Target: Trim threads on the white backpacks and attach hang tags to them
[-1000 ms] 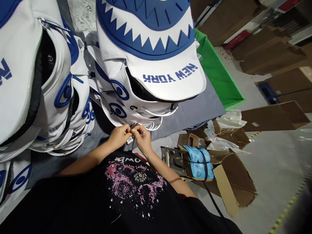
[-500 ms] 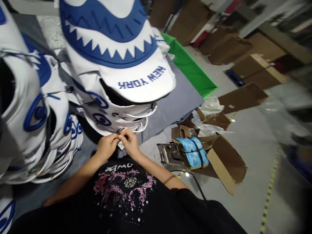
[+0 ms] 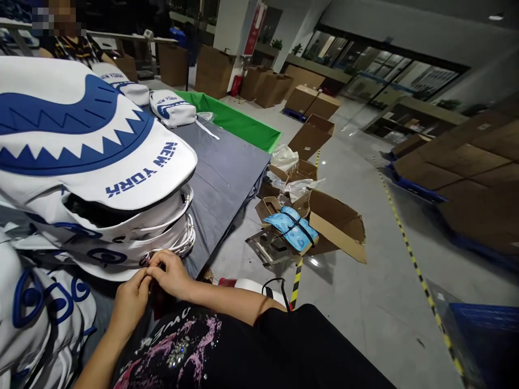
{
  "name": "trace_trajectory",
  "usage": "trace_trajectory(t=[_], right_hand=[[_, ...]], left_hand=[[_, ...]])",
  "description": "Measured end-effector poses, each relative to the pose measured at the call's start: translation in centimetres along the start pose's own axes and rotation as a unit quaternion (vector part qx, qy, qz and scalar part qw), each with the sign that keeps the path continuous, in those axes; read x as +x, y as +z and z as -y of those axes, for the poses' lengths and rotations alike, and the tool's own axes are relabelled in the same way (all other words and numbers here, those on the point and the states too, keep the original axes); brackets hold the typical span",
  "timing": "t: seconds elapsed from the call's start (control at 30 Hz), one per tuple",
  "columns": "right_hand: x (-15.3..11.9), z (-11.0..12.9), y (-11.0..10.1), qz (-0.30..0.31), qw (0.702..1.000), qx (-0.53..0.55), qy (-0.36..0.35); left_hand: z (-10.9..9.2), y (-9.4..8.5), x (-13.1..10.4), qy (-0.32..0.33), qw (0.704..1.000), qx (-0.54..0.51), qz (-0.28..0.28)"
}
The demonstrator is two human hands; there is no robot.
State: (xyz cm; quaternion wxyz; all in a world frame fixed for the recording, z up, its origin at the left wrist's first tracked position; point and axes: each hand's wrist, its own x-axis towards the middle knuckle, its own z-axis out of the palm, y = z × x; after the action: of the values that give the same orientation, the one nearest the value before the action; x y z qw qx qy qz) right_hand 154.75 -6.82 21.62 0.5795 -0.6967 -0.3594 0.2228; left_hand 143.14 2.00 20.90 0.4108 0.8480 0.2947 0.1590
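A pile of white caps [image 3: 133, 178] with blue toothed trim and "NEW YORK" on the brim rises at the left, with white cords looped at its right side. At the pile's lower front edge, my left hand [image 3: 132, 300] and my right hand [image 3: 172, 275] meet, both closed in a pinch. My fingers hide most of what they hold. A small dark metal piece [image 3: 145, 259] shows just beyond the fingertips, against the lowest cap. More white pieces with blue stitched eyes [image 3: 30, 297] lie left of my left hand.
A grey-covered table [image 3: 223, 167] carries the caps, with a green bin [image 3: 239, 124] beyond it. On the floor to the right are an open carton [image 3: 336, 221] and a blue strapped bundle [image 3: 292, 227]. Stacked cartons [image 3: 466, 173] stand farther right. Another person [image 3: 77, 46] is at the back left.
My view has swung up and right, so the pile and my hands appear farther left and lower. Both hands stay pinched together at the pile's edge. The white tag under them no longer shows.
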Motion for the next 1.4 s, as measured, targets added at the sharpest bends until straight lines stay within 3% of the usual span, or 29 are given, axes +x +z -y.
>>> trace_trajectory(t=[0.13, 0.27, 0.43, 0.57, 0.7, 0.83, 0.97, 1.1, 1.23, 1.4], right_hand=[[-0.3, 0.4, -0.4, -0.015, 1.000, 0.003, 0.008], [-0.4, 0.2, -0.6, -0.012, 0.999, 0.020, 0.026], [-0.6, -0.2, -0.9, -0.002, 0.999, 0.028, 0.045], [-0.9, 0.0, -1.4, 0.002, 0.997, 0.039, 0.070], [-1.2, 0.0, -1.9, -0.004, 0.995, 0.049, 0.091], [-1.5, -0.4, -1.9, 0.001, 0.994, 0.052, 0.094], [-1.7, -0.6, -1.9, -0.005, 0.993, 0.060, 0.107], [-1.9, -0.4, -2.2, -0.004, 0.992, 0.063, 0.108], [-1.9, -0.4, -2.3, -0.010, 0.992, 0.068, 0.108], [-1.8, -0.4, -2.3, -0.005, 0.992, 0.056, 0.116]], left_hand=[[-0.1, 0.1, -0.1, -0.013, 0.996, 0.062, -0.056], [-0.2, -0.1, -0.3, 0.009, 0.999, 0.052, -0.008], [-0.9, -0.4, -0.5, -0.013, 0.993, 0.113, -0.037], [-1.9, -0.4, -0.6, -0.026, 0.993, 0.115, 0.014], [-2.6, -0.3, -0.6, -0.028, 0.987, 0.155, -0.014], [-3.0, -0.1, -0.6, -0.028, 0.991, 0.121, 0.046], [-3.5, -0.1, -0.7, -0.030, 0.976, 0.215, 0.008], [-3.9, -0.1, -0.8, -0.032, 0.986, 0.148, 0.073], [-4.0, 0.0, -1.1, -0.044, 0.977, 0.207, 0.013], [-3.4, 0.2, -1.2, -0.035, 0.985, 0.162, 0.039]])
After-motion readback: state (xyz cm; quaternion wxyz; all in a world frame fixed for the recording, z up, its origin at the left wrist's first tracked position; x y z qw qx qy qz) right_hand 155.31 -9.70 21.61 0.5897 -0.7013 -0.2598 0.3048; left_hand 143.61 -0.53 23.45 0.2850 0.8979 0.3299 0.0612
